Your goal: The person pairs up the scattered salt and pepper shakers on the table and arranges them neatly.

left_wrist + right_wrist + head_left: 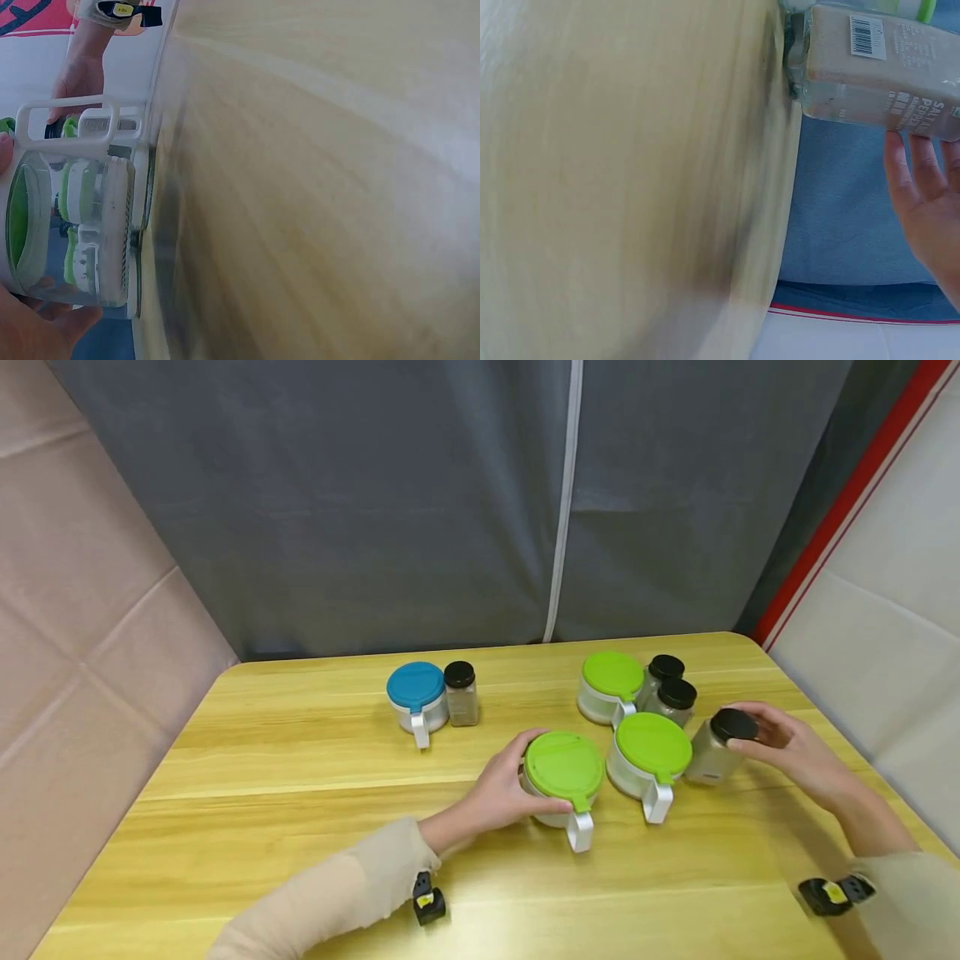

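My left hand holds a seasoning jar with a green lid and white handle, fingers and thumb around its sides. In the left wrist view the jar has clear walls and a pale base. At the right, my right hand grips a spice bottle near its black cap. The right wrist view shows the bottle as square, filled with greyish-brown powder and printed with a barcode. A second green-lidded jar stands between the two held things. Whether either held thing touches the table cannot be told.
Behind stand a third green-lidded jar and two black-capped bottles. Farther left, a blue-lidded jar stands beside another black-capped bottle. The wooden table meets a grey curtain at the back.
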The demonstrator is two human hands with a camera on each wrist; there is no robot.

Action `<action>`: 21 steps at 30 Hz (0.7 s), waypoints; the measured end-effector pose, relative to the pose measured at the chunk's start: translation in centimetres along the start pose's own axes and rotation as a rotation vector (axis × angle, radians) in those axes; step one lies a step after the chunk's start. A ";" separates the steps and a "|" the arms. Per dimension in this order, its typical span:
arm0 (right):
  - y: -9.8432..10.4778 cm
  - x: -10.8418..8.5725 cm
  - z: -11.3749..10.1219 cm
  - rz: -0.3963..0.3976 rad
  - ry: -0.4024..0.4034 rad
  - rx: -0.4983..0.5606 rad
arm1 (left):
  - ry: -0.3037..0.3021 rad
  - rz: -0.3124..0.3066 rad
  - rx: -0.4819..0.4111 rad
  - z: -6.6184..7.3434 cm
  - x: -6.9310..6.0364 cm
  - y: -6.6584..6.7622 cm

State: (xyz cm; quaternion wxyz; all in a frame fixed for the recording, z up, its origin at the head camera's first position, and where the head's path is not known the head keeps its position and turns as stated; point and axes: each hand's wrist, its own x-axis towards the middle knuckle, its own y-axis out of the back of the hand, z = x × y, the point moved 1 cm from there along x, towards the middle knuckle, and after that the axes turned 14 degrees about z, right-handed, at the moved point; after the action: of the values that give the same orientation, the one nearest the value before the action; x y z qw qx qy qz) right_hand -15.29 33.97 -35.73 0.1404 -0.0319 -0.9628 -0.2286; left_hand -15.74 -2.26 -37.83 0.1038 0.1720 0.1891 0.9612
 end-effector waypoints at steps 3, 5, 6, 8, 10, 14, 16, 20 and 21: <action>0.3 -0.2 -0.2 -0.008 0.006 0.007 | -0.006 -0.009 0.006 0.0 0.1 0.6; 0.4 -0.2 -0.4 0.010 0.012 0.003 | -0.008 -0.023 0.009 0.0 0.2 1.0; 0.5 -0.2 -0.5 0.020 0.015 0.002 | -0.012 -0.031 0.016 0.1 0.2 1.2; 0.6 -0.2 -0.7 0.043 0.021 -0.007 | -0.016 -0.049 0.023 0.2 0.2 1.7; 0.7 -0.2 -1.0 0.051 0.029 -0.014 | -0.021 -0.067 0.028 0.4 0.2 2.1; 1.0 -0.3 -1.7 0.069 0.029 -0.027 | -0.031 -0.090 0.034 0.6 0.2 3.0; 1.2 -0.4 -2.0 0.083 0.028 -0.030 | -0.034 -0.095 0.032 0.7 0.2 3.4; 1.5 -0.3 -2.7 0.109 0.032 -0.045 | -0.049 -0.099 0.018 0.8 0.3 4.3; 1.6 -0.2 -2.8 0.110 0.036 -0.054 | -0.054 -0.100 0.010 0.8 0.3 4.6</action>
State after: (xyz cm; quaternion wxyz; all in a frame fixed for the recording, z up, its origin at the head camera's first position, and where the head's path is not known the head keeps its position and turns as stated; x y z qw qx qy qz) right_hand -14.15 34.17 -32.68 0.1692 -0.0842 -0.9504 -0.2472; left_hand -16.33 -6.08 -35.24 0.1558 0.1889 0.1993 0.9489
